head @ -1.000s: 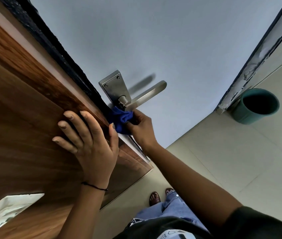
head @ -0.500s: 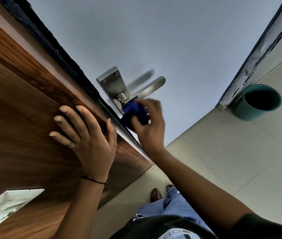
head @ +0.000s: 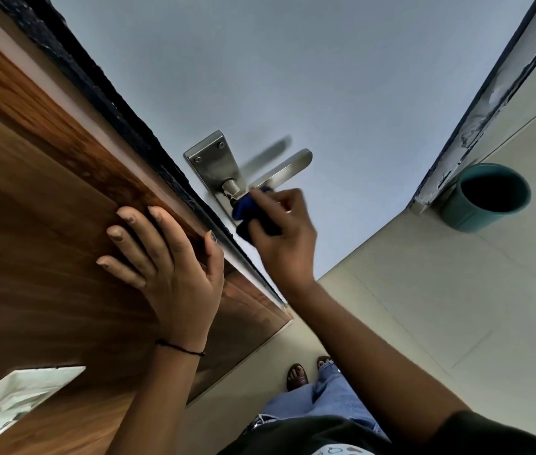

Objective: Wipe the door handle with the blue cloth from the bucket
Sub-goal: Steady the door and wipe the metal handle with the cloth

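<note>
A brushed-steel door handle (head: 284, 169) juts from its back plate (head: 212, 160) on the pale grey door. My right hand (head: 284, 234) is closed around a bunched blue cloth (head: 248, 213), which presses against the near part of the lever, close to its round neck. The lever's far end shows past my fingers. My left hand (head: 164, 257) lies flat with fingers spread on the brown wooden door face, its thumb at the door's dark edge. A teal bucket (head: 486, 198) stands on the tiled floor at the right, beside the door frame.
The door's black edge strip (head: 122, 116) runs diagonally between the wooden face and the grey face. A chipped frame post (head: 489, 96) rises at the right. My sandalled feet (head: 297, 377) and jeans stand on the beige tiled floor (head: 424, 307) below.
My right hand has carried the blue cloth from under the handle's plate up onto the lever and slightly along it. The left hand has stayed on the wooden face.
</note>
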Demonstrator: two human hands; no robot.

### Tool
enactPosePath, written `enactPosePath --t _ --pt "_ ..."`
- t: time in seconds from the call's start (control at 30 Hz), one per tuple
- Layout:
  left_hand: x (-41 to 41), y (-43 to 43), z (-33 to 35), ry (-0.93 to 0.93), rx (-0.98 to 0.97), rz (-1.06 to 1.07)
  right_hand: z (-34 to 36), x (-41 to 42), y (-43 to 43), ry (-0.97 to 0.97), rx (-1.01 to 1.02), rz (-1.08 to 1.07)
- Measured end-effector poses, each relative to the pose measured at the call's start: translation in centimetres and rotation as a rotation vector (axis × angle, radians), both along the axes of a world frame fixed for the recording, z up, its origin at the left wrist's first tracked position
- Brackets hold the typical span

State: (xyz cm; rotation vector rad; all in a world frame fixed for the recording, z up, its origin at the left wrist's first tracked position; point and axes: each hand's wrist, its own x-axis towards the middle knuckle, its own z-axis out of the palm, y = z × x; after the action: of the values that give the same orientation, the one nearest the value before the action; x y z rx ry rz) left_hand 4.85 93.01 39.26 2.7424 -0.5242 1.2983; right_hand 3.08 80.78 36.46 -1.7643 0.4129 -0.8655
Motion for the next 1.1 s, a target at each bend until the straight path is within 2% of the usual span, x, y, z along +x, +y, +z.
enactPosePath --t 0.1,0.13,0.23,0.3,0.37,0.5,0.57,0.6,0.67,0.8,0.93,1.03,1.1 --pt "-0.1 0.1 0.0 -0.004 -0.001 0.010 -0.1 -0.1 -0.4 0.007 -0.163 0.010" --pt "-0.1 0.1 0.0 -0.005 -0.002 0.013 0.1 0.0 -1.3 0.004 -0.131 -0.028" --pt "0.0 0.0 0.0 -0.002 0.000 0.016 0.7 1.0 -4.7 -0.004 0.171 -0.174" --pt "0.0 0.0 0.0 -0.003 0.005 0.016 0.9 1.4 -4.9 -0.008 0.224 -0.200" --pt "0.1 0.0 -0.2 -0.011 0.002 0.015 0.9 1.0 -2.9 -0.015 0.074 -0.166" --pt "0.0 0.0 0.0 0.006 0.010 0.004 1.0 -0.1 1.5 0.022 -0.407 0.012" --pt "0.0 0.0 -0.1 0.002 0.013 -0.001 1.2 0.0 1.1 0.036 -0.524 0.022" --pt "0.0 0.0 -0.1 -0.002 0.008 0.001 1.2 0.1 0.3 0.043 -0.518 0.007" --pt "0.0 0.1 -0.2 -0.012 0.001 0.002 1.3 0.4 -1.9 0.070 -0.367 -0.063" --pt "0.0 0.1 -0.2 -0.007 0.002 -0.008 2.3 1.1 -6.4 0.077 0.136 -0.094" --pt "0.1 0.1 -0.2 -0.009 -0.001 -0.021 2.7 1.7 -9.0 0.146 0.406 -0.132" --pt "0.0 0.2 -0.2 -0.019 0.001 -0.027 2.0 2.1 -8.7 0.160 0.774 -0.059" --pt "0.0 0.3 -0.3 -0.021 0.003 -0.032 1.4 1.9 -7.2 0.167 0.895 -0.018"
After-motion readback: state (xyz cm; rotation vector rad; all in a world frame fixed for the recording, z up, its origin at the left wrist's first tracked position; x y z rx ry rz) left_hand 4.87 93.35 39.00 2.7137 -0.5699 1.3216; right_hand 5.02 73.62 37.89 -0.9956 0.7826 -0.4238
